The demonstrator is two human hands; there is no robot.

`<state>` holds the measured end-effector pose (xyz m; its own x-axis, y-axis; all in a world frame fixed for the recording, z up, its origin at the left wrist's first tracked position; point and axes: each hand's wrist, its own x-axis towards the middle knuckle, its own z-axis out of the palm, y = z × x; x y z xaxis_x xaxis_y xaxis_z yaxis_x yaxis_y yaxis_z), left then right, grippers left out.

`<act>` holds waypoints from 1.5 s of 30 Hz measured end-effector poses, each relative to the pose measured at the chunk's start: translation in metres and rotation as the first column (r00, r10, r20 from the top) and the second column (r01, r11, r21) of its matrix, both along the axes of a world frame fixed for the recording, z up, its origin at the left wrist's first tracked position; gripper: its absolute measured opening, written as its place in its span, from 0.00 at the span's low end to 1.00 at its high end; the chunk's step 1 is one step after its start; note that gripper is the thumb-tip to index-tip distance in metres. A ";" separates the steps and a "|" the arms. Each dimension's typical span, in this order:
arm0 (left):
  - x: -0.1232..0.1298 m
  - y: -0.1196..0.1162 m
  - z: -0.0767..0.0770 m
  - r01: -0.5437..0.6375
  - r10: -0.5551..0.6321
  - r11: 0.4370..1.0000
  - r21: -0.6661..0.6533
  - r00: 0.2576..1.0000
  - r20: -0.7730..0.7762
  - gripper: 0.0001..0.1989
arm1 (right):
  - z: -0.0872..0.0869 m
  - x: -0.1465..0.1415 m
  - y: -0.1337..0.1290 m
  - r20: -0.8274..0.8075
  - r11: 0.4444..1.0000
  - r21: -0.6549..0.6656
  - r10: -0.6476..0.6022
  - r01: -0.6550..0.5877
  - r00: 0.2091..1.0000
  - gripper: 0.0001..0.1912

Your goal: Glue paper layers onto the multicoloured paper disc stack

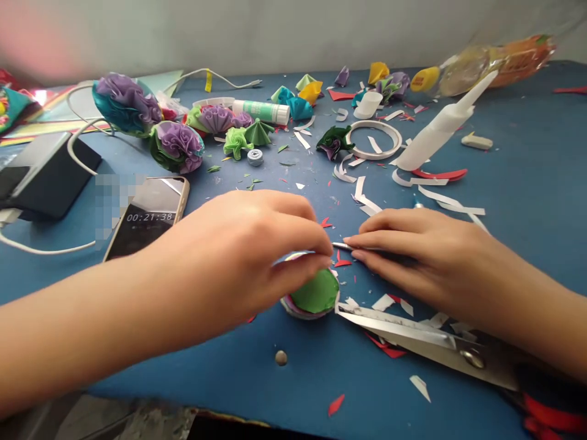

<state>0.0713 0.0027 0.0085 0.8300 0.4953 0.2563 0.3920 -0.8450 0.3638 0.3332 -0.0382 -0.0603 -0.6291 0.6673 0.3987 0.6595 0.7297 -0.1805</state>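
Observation:
My left hand [257, 241] is closed in a pinch just above a small round piece with a green top [316, 292] and a layered pale and purple rim. Whatever lies between its thumb and finger is hidden. My right hand [422, 247] rests low over the table, its thumb and fingers pressed round a thin silver-tipped tool [342, 246] that points toward my left fingertips. Most of the tool is covered by the hand. Below it lie large scissors [413, 339], blades toward the green piece. Red and white paper scraps [342, 261] are scattered between the hands.
A phone with a running timer [149, 214] lies at left, beside a dark box [59, 177] with a white cable. Folded-paper balls [177, 146], a glue stick [261, 112], a tape roll [375, 139], a white glue bottle [433, 137] and a lying plastic bottle [486, 67] stand farther back.

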 end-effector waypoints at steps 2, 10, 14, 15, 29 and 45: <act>0.008 0.007 0.003 0.065 -0.064 0.998 0.005 0.992 -0.109 0.05 | -0.002 -0.002 0.001 -0.022 1.000 0.014 -0.017 0.017 1.000 0.09; 0.019 0.023 0.000 0.084 -0.116 0.982 -0.172 0.976 -0.183 0.06 | 0.013 -0.007 -0.015 -0.105 0.989 0.122 0.093 -0.080 0.990 0.05; 0.020 0.027 -0.004 0.107 -0.147 0.966 -0.233 0.976 -0.161 0.07 | 0.015 -0.016 -0.024 -0.060 0.977 0.038 0.213 -0.211 0.975 0.08; 0.020 0.029 -0.004 0.119 -0.163 0.961 -0.249 0.973 -0.162 0.06 | 0.014 -0.018 -0.025 -0.051 0.976 0.030 0.218 -0.216 0.975 0.09; 0.013 0.038 -0.009 0.072 -0.152 0.901 -0.427 0.976 -0.155 0.09 | 0.012 -0.019 -0.024 -0.047 0.968 -0.037 0.247 -0.248 0.968 0.09; 0.021 0.028 -0.005 0.026 -0.089 0.900 -0.435 0.988 -0.124 0.06 | 0.012 -0.019 -0.027 -0.068 0.969 -0.065 0.235 -0.240 0.970 0.10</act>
<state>0.0926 0.0303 0.0035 0.8717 0.4817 -0.0899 0.4199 -0.6399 0.6436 0.3146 -0.0656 -0.0479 -0.7497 0.5301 0.3961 0.4554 0.8476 -0.2725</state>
